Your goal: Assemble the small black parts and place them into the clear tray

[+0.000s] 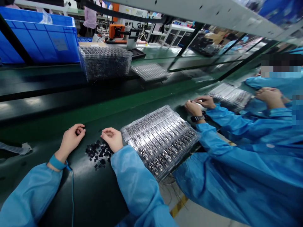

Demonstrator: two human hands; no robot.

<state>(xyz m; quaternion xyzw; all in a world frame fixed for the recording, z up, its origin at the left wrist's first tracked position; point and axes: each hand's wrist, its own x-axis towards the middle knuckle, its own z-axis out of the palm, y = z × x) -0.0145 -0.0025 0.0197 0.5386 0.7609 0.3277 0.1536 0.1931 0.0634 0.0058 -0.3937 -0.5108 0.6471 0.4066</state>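
My left hand (71, 138) rests on the dark bench with its fingers curled in; I cannot make out what, if anything, is in them. My right hand (112, 138) lies a little to the right, fingers bent and pinched together, beside a heap of several small black parts (98, 154). Right of that hand sits a clear plastic tray (161, 140) with rows of pockets, many holding dark parts. A blue wrist strap (56, 163) with a cord circles my left wrist.
A co-worker in a blue coat works to my right, hands (201, 105) at another tray (230, 96). A tall stack of clear trays (105, 61), a single tray (150, 72) and a blue crate (40, 39) stand behind the green conveyor strip (94, 113).
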